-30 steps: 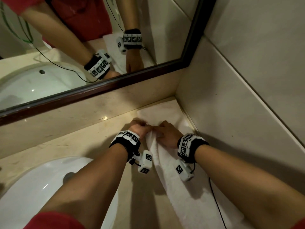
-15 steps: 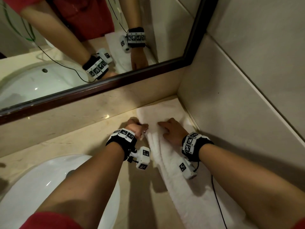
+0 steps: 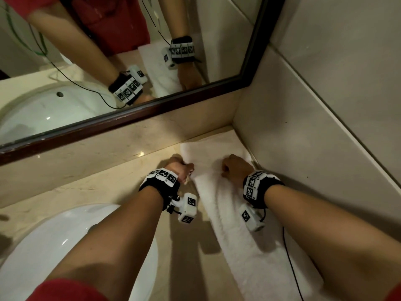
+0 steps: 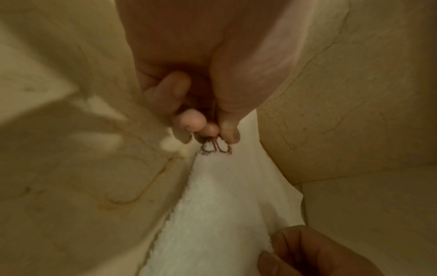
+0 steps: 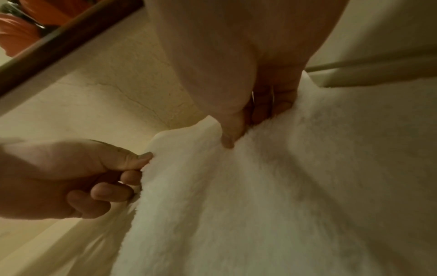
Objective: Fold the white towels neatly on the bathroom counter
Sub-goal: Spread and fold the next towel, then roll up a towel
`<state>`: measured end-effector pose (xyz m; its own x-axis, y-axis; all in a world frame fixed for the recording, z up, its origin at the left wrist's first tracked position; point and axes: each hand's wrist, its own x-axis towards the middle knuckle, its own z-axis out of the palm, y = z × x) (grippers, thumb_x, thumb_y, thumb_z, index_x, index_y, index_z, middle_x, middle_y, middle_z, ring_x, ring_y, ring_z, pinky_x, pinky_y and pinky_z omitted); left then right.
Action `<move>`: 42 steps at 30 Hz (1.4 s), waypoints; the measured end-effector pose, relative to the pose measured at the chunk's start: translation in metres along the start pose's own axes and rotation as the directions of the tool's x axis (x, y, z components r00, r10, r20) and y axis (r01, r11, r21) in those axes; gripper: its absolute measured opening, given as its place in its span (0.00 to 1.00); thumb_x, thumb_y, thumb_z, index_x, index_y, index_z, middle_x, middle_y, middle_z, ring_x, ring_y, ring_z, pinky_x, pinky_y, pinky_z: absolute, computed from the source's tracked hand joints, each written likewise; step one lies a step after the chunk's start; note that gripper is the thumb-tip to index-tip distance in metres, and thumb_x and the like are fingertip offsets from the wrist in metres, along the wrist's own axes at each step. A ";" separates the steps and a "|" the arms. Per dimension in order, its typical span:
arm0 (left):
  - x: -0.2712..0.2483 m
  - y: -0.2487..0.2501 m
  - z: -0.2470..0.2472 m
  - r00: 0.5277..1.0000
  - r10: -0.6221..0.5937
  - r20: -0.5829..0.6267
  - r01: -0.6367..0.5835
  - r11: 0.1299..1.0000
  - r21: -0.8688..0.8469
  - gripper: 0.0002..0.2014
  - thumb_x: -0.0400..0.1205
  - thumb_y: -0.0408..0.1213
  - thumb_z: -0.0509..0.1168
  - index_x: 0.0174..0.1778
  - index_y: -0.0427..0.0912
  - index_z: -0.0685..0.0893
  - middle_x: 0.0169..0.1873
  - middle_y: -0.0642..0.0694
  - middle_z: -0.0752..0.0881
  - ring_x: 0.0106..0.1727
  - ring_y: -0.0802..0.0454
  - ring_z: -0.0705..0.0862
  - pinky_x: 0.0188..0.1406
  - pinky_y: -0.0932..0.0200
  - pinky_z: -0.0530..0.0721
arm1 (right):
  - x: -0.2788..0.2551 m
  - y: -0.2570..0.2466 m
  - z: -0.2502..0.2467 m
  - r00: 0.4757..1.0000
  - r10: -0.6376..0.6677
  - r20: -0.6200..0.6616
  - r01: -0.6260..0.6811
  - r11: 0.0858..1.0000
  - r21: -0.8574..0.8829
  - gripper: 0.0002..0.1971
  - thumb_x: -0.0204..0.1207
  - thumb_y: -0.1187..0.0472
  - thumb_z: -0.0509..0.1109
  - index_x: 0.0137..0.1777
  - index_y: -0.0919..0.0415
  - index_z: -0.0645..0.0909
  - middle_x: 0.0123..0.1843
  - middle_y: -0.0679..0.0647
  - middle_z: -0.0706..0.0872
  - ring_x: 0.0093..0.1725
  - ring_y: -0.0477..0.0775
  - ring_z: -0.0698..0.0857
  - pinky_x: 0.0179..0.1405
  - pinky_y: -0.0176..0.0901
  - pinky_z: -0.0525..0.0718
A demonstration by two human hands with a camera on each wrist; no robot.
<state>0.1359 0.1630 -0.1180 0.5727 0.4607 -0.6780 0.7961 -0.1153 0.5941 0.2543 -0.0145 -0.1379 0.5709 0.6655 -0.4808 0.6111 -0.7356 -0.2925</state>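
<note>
A long white towel [image 3: 234, 240] lies along the beige counter [image 3: 104, 187] against the right wall, its far end in the corner below the mirror. My left hand [image 3: 184, 169] pinches the towel's left edge [image 4: 220, 147] between thumb and fingertips; red stitching shows there. My right hand [image 3: 233, 168] sits on the towel's right part with curled fingers gripping the cloth [image 5: 272, 115]. In the right wrist view the left hand [image 5: 132, 168] holds the towel edge [image 5: 160, 149].
A white sink basin [image 3: 43, 246] lies at the lower left. A dark-framed mirror [image 3: 134, 114] runs along the back and reflects both arms. Tiled wall [image 3: 314, 137] closes the right side. A black cable [image 3: 290, 268] trails over the towel from the right wrist.
The two hands, together at the towel's middle a second ago, have drawn apart: left hand to the left edge, right hand toward the wall. The towel's far end lies spread wider.
</note>
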 end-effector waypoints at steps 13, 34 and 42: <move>0.014 -0.008 -0.012 0.991 -0.030 -0.133 0.055 0.980 0.190 0.10 0.80 0.37 0.62 0.53 0.38 0.83 0.37 0.40 0.86 0.35 0.43 0.84 0.32 0.59 0.80 | -0.013 -0.006 0.000 0.994 -0.020 -0.106 0.031 0.994 0.105 0.07 0.76 0.56 0.71 0.48 0.58 0.78 0.55 0.56 0.82 0.55 0.58 0.80 0.48 0.40 0.70; 0.029 0.046 0.038 0.924 0.362 -0.119 -0.275 0.850 0.450 0.15 0.82 0.42 0.65 0.64 0.44 0.78 0.67 0.37 0.72 0.61 0.38 0.81 0.67 0.51 0.77 | -0.094 0.038 0.006 0.950 0.291 -0.110 -0.263 0.940 0.216 0.11 0.71 0.53 0.71 0.50 0.55 0.75 0.52 0.56 0.84 0.51 0.60 0.85 0.50 0.43 0.82; 0.047 0.032 0.035 0.930 0.315 -0.189 -0.182 0.841 0.509 0.22 0.84 0.40 0.61 0.75 0.47 0.69 0.78 0.46 0.59 0.66 0.33 0.77 0.67 0.42 0.76 | -0.088 0.041 0.007 0.944 0.305 -0.125 -0.288 0.947 0.140 0.09 0.77 0.59 0.66 0.54 0.59 0.75 0.56 0.59 0.84 0.55 0.63 0.86 0.50 0.44 0.80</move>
<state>0.1949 0.1500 -0.1461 0.7466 0.5584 -0.3616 0.6653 -0.6287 0.4026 0.2254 -0.1039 -0.1135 0.7943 0.4194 -0.4395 0.3376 -0.9062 -0.2545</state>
